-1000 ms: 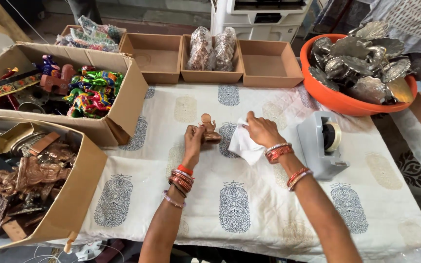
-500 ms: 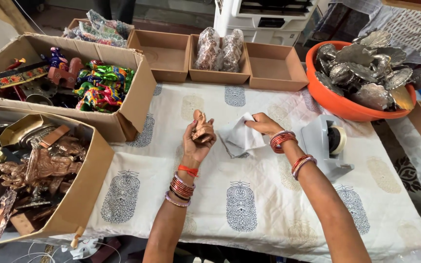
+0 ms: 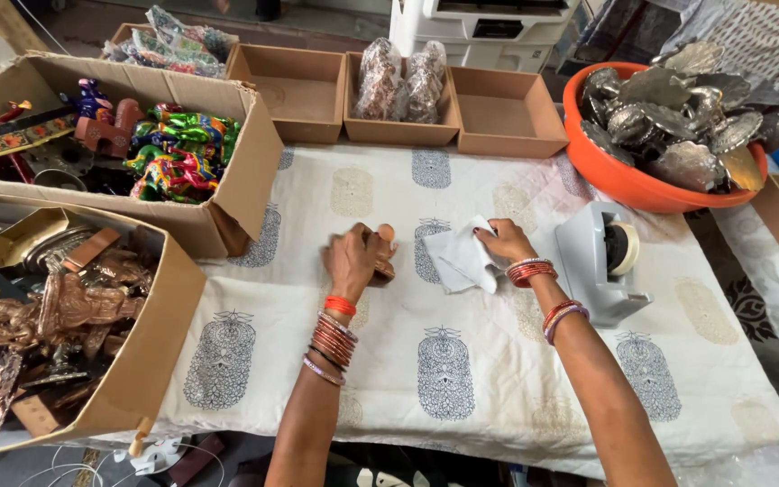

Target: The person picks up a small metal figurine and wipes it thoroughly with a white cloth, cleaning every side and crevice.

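My left hand (image 3: 352,261) is closed around a small brown wooden figure (image 3: 384,251), holding it low over the printed white cloth (image 3: 462,379) at the table's middle. Only the figure's rounded top and one side show past my fingers. My right hand (image 3: 501,240) rests just to the right, fingers pinching a crumpled white sheet of paper (image 3: 460,258) that lies on the cloth. Both wrists carry several red and orange bangles.
A grey tape dispenser (image 3: 601,261) stands right of my right hand. An orange tub of metal pieces (image 3: 628,180) is at the back right. Shallow cardboard trays (image 3: 502,113) line the back edge, one holding wrapped bundles (image 3: 403,79). Two large cardboard boxes of figurines (image 3: 151,153) (image 3: 65,307) fill the left.
My left hand has lowered the wooden figure from a raised, tilted hold down toward the cloth. My right hand stays on the white paper, which lies flatter now.
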